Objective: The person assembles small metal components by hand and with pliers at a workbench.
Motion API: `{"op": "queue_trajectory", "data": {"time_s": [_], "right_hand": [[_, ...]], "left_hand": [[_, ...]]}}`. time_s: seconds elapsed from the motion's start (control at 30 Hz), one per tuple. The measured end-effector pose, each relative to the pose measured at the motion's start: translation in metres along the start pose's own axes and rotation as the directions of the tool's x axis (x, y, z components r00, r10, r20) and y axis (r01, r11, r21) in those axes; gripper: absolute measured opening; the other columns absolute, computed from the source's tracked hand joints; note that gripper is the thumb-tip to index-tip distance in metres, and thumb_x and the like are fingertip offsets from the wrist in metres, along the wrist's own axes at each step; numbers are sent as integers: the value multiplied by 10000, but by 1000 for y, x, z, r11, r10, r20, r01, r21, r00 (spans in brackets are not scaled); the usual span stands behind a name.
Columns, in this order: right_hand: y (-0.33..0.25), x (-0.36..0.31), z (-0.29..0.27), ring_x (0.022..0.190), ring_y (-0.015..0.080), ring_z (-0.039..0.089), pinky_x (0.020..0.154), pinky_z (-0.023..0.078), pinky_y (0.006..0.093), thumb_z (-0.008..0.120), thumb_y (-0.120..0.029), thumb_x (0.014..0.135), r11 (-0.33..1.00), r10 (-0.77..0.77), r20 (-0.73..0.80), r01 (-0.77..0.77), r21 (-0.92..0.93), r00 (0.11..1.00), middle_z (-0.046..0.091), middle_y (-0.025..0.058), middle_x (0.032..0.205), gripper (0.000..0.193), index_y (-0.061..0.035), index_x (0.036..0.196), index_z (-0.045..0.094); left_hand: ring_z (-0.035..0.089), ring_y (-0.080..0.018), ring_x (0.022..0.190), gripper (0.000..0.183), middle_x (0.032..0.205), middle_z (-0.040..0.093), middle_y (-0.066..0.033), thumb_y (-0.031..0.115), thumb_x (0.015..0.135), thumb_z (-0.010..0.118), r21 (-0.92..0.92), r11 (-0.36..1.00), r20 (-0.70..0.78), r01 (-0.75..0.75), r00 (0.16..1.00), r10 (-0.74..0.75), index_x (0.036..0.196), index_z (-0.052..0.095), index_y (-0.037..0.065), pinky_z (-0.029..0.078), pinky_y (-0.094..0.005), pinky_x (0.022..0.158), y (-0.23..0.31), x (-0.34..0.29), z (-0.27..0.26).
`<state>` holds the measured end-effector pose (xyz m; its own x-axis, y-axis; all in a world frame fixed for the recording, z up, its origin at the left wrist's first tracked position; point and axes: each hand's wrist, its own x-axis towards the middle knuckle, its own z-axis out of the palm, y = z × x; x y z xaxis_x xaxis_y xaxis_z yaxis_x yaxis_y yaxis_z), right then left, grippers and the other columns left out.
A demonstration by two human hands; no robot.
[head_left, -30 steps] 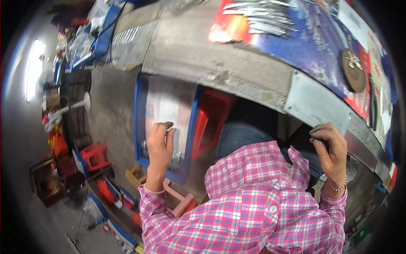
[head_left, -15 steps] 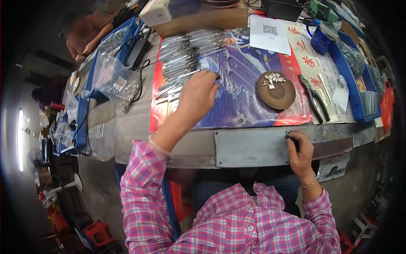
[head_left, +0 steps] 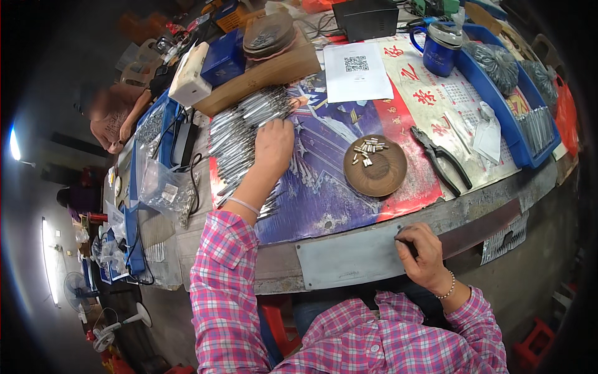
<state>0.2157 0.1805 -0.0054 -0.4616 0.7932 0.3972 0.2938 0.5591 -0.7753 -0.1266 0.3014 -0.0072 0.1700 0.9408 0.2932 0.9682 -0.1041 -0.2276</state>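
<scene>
Rods (head_left: pixel 233 149) piled on mat (head_left: pixel 293 224), plenty left, finished count unclear; left hand (head_left: pixel 274 148) at their right edge, right hand (head_left: pixel 423 257) curled by metal plate (head_left: pixel 349 260), can't tell if either grips anything.

blue mug (head_left: pixel 440 56) near black box (head_left: pixel 366 20) | grey fan (head_left: pixel 75 290) at far left | red stool (head_left: pixel 536 344) lower right

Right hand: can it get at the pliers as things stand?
Likely yes: the right hand is at the table's near edge, the pliers' handles point toward that edge, and the dish sits off to the left.
</scene>
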Motion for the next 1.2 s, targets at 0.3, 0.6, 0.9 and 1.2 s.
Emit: {"op": "queue_trajectory", "data": {"time_s": [0.3,0.6,0.9,1.2], "right_hand": [[-4,-2,3,760,307,557,684,442,372,628,-50,754,1000,-13,-30,12,-14,999,582,127,801,119,-7,841,559],[-2,-4,3,761,308,558,677,444,371,623,-50,761,999,-20,-37,18,-46,999,583,129,802,112,-4,839,558],[-7,-2,7,719,299,540,649,434,357,614,-63,780,996,55,-20,-56,-71,998,576,128,783,92,-10,832,560],[-36,48,-4,720,308,566,639,438,369,592,-70,799,978,-65,43,72,-197,997,580,138,773,116,-3,884,550]], "left_hand": [[561,-263,801,128,795,558,-110,56,702,577,57,980,63,-191,980,188,825,572,25,461,-368,693,4,-1,-19],[600,-211,688,173,840,578,-132,-19,759,544,-694,709,19,125,988,-156,930,570,-24,463,-291,645,38,-87,-118],[627,-158,771,141,844,568,-88,-9,825,524,-937,-55,346,344,901,-262,955,559,-53,478,-246,658,91,-210,-153],[604,-135,803,179,893,596,-92,29,912,433,-794,-515,454,324,879,-147,1044,516,-59,480,-243,690,120,-255,-148]]}}
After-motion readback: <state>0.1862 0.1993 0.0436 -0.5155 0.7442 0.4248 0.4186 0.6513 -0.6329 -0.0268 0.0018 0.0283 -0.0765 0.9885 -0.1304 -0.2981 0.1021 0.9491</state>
